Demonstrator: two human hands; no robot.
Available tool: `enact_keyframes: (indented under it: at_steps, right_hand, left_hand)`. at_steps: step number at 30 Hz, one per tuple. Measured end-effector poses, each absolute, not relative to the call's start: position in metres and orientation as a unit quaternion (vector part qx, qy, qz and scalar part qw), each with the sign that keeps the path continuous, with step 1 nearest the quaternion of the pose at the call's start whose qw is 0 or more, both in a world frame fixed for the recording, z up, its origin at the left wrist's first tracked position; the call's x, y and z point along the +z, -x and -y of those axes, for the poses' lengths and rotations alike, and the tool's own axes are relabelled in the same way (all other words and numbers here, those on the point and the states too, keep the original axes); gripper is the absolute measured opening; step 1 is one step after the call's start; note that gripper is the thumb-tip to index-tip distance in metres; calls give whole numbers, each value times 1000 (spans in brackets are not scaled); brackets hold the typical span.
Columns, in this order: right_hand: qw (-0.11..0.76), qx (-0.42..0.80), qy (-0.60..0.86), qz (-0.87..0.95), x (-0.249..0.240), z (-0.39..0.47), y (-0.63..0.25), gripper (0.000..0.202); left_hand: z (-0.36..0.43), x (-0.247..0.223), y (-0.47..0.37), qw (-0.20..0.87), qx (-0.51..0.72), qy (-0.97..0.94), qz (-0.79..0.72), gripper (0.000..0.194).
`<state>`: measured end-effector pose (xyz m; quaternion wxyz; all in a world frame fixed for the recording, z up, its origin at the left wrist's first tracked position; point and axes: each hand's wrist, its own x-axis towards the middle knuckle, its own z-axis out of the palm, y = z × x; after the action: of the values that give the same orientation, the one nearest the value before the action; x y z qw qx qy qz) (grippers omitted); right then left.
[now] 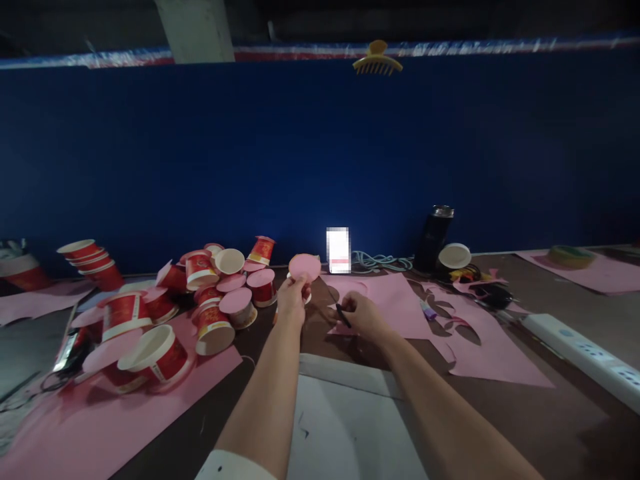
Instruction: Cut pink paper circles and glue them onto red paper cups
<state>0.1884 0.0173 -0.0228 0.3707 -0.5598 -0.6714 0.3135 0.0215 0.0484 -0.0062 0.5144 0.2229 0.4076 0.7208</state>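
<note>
Near the middle, my left hand [293, 298] is closed on a pink paper disc [305, 266], raised above the table. Part of a whitish rim shows behind and below the disc; I cannot tell whether a paper cup is held with it. To the right, my right hand [364, 315] is closed around a slim black tool [343, 316], mostly hidden by the fingers, so its kind is unclear. Beneath and beyond that hand lies a pink paper sheet [400, 303]. Several red paper cups [261, 288] stand or lie left of my left hand, some with pink discs on their mouths.
A lit phone [339, 250] leans against the blue panel [300, 147], beside a coiled cable [383, 262]. Further right are a dark flask [434, 240], cut pink paper [495, 353] and a white power strip [585, 357]. A stack of cups [93, 261] tilts at far left.
</note>
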Motion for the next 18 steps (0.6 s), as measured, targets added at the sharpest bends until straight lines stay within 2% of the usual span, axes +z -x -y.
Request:
enact_keyframes:
  at_steps: [2,5,8,14,18]
  right_hand:
    - [338,218,629,665,-23,-20,-194,30]
    - [299,147,681,652,-22,-23,-203,33]
    - [263,148,685,663,-20,-23,-207,37]
    - [215,224,642,701,-18,-23,-210,28]
    - [199,128,679,695,-17,-20,-211,28]
  left_hand:
    - [-48,-6,-21,523,721,-221,-397,32]
    - [-47,-5,-23,538,713,-231,-385,33]
    - [-46,-5,-25,551,701,-237,-385,34]
    - [-42,-2,-30,548,682,-263,-407,31]
    - [-42,-2,-33,546,663,-279,-429,31]
